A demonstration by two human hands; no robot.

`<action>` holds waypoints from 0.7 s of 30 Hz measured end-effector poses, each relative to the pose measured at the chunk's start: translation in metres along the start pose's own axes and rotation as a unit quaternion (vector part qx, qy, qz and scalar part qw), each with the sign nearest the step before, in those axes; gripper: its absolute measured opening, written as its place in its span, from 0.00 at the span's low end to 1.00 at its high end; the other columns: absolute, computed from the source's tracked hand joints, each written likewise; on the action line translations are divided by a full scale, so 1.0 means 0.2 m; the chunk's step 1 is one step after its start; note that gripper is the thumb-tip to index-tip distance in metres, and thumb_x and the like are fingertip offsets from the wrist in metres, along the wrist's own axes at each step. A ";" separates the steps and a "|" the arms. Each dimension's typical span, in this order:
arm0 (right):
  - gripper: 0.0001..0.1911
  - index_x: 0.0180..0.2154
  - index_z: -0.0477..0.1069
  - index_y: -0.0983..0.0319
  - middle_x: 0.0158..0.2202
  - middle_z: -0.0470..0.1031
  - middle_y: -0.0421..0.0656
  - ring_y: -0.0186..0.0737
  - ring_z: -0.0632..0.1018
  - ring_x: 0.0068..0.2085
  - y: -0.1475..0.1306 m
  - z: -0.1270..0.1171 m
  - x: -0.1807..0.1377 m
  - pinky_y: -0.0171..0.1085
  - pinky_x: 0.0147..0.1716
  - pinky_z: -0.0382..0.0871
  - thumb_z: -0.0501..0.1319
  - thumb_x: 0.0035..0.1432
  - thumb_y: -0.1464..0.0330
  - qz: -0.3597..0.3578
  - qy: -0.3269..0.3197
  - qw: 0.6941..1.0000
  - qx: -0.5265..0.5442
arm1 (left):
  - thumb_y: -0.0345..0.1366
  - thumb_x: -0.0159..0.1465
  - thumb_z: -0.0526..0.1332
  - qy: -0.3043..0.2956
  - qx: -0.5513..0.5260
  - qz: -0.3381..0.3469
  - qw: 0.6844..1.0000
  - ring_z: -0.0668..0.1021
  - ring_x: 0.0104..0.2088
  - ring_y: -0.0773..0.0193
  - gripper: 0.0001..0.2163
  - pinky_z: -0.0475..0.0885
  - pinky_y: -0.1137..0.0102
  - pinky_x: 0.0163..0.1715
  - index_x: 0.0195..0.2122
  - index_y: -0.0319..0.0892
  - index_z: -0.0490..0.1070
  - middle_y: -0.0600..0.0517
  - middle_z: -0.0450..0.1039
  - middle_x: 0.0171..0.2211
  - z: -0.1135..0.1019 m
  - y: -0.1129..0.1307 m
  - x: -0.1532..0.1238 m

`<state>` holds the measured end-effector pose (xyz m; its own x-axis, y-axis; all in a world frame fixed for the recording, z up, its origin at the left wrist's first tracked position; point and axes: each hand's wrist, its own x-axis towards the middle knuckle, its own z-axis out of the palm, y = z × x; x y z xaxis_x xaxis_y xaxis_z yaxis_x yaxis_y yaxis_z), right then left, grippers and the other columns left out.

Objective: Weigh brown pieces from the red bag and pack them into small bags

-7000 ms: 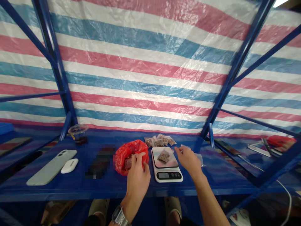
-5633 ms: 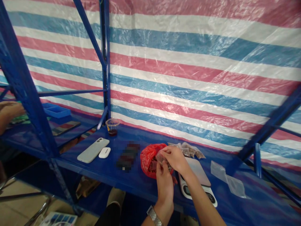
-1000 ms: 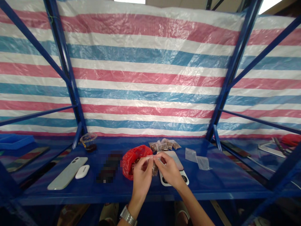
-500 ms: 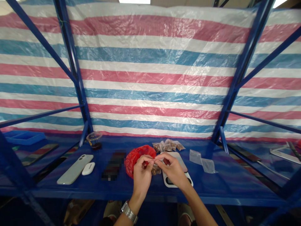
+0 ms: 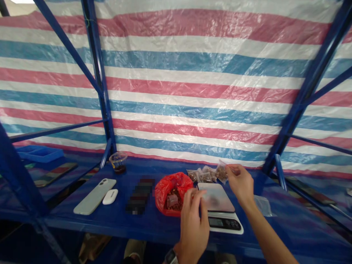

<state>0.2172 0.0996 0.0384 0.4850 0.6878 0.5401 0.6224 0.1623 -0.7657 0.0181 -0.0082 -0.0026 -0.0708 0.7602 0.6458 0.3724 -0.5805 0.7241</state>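
Head view: right hand [image 5: 241,182] pinches a small clear zip bag of brown bits [image 5: 221,171] by its top edge, thumb + forefinger closed on it, held just above the row of filled small clear bags [image 5: 202,175] at the back of the blue metal shelf [image 5: 110,223]. Left hand [image 5: 194,216] is low + near the camera, fingers loosely curled, nothing seen in it; it hovers between the red plastic bag of brown pieces [image 5: 172,192] and the white digital kitchen scale [image 5: 220,207], touching neither as far as I can tell. Scale plate looks bare.

To do this step well, imo: lower the bag beside the row, not on top, w/ the seal side up so it lies flat and doesn't slide toward the scale. Let go only once it rests on the shelf. Keep the left hand off the scale plate so the reading isn't disturbed.

Further left: pale phone [image 5: 95,191], white oval case [image 5: 110,196], clear cup w/ dark liquid [image 5: 118,162].
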 end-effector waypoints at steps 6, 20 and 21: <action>0.16 0.36 0.81 0.61 0.36 0.84 0.50 0.50 0.83 0.39 0.09 0.17 0.18 0.39 0.39 0.71 0.59 0.60 0.58 -0.043 -0.197 0.972 -0.118 | 0.24 0.68 0.52 -0.072 0.030 0.062 0.995 0.79 0.51 0.54 0.18 0.76 0.59 0.52 0.53 0.47 0.74 0.43 0.74 0.50 0.01 0.01 0.00; 0.19 0.50 0.81 0.62 0.52 0.81 0.53 0.50 0.81 0.53 0.75 -0.26 0.32 0.41 0.56 0.69 0.60 0.58 0.71 -0.130 -0.258 0.904 -0.315 | 0.22 0.63 0.53 -0.124 0.026 0.100 0.987 0.81 0.42 0.56 0.18 0.76 0.65 0.43 0.47 0.47 0.76 0.46 0.76 0.42 -0.03 0.07 -0.01; 0.18 0.49 0.81 0.62 0.52 0.81 0.53 0.50 0.81 0.53 0.75 -0.24 0.32 0.42 0.56 0.68 0.60 0.59 0.71 -0.128 -0.256 0.900 -0.327 | 0.22 0.63 0.53 -0.128 0.032 0.104 0.986 0.81 0.42 0.57 0.18 0.76 0.65 0.43 0.46 0.46 0.76 0.46 0.76 0.42 -0.02 0.06 -0.02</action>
<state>0.3718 0.1331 -0.0254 0.0310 0.9506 0.3087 0.9836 0.0259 -0.1786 0.0184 -0.0189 0.0051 0.2463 0.6796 0.6910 0.4127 -0.7186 0.5597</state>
